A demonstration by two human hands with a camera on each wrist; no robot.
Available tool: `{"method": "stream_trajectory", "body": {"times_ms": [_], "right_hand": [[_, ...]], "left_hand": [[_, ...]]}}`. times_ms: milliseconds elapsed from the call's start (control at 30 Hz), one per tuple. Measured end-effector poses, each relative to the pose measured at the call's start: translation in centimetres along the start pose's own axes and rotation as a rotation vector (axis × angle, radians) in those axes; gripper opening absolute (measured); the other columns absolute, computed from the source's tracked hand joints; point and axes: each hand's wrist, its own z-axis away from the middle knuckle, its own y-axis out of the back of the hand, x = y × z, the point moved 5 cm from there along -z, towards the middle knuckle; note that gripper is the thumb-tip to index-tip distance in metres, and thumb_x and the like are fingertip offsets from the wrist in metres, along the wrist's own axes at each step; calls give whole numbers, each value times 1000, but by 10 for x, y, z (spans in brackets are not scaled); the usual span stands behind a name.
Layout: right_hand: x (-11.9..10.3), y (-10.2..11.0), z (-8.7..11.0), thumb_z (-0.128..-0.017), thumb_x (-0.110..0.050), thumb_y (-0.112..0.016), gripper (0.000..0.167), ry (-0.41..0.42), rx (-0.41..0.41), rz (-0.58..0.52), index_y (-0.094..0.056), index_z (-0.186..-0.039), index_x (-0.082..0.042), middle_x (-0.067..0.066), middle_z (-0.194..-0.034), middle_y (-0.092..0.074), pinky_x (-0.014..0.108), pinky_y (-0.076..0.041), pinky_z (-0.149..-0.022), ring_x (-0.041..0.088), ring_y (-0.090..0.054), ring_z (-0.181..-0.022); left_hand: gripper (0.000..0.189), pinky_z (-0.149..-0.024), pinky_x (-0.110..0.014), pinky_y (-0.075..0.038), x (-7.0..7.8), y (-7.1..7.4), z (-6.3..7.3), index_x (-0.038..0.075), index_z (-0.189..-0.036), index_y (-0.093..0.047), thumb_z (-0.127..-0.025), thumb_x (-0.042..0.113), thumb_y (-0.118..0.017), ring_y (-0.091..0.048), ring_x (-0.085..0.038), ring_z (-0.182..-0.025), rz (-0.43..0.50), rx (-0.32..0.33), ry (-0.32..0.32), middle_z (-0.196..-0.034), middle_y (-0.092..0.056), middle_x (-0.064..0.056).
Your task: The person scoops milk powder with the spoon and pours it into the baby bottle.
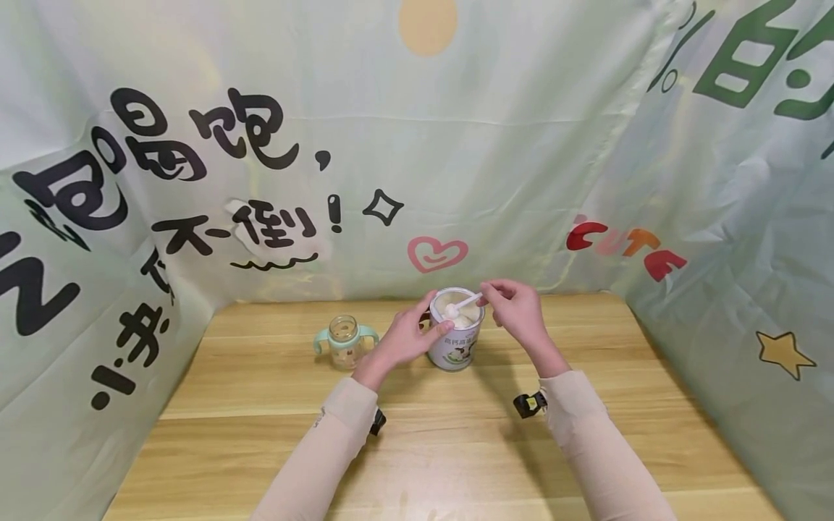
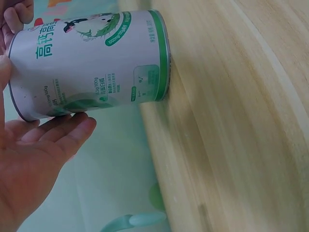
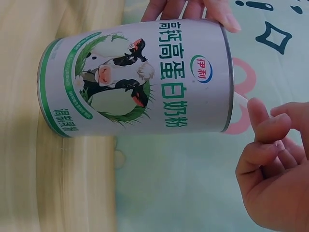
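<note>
A white and green milk powder can [image 1: 451, 352] stands lidless on the table, with a cow printed on its side [image 3: 116, 77]. My left hand [image 1: 409, 335] holds it from the left, thumb by the rim and fingers [image 2: 72, 133] along the wall. Pale powder [image 1: 464, 320] shows inside. Between thumb and fingertips, my right hand [image 1: 519, 310] pinches the handle of a white scoop [image 1: 468, 301] at the can's right rim. The scoop's bowl is inside the mouth, at the powder. In the right wrist view, the can wall hides most of the scoop.
Left of the can stands an uncapped clear baby bottle [image 1: 345, 352] with mint green handles. The wooden table [image 1: 430, 463] ends at a printed cloth backdrop [image 1: 521, 181], which also rises on both sides. Black wrist cameras [image 1: 529, 404] hang below the sleeves.
</note>
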Motion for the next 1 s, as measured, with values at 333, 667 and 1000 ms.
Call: {"method": "stream_trajectory", "body": {"times_ms": [333,667,1000], "right_hand": [[6,6,-1,-105,-26,-66,34,-96,27,-128,-73,-123,2,-6,-76,-75,20,-40,-48,6,-45,-48],[9,10,-1,-105,-26,-66,36,-104,35,-152,-72,-126,3,-5,-76,-76,19,-39,-48,5,-45,-47],[4,14,0,-105,-27,-67,38,-91,41,-186,-71,-124,5,-6,-77,-75,19,-39,-48,4,-46,-49]], "left_hand": [[89,-116,-53,-49,0,0,0,15,-169,-22,-102,58,-61,-58,-36,-141,-15,-3,10,-160,-50,-20],[88,-116,-52,-50,2,2,-2,15,-169,-23,-102,57,-62,-60,-36,-139,-46,-22,1,-158,-53,-20],[88,-115,-50,-51,6,7,-3,12,-168,-27,-101,54,-66,-64,-34,-134,-84,-26,8,-154,-57,-20]]}}
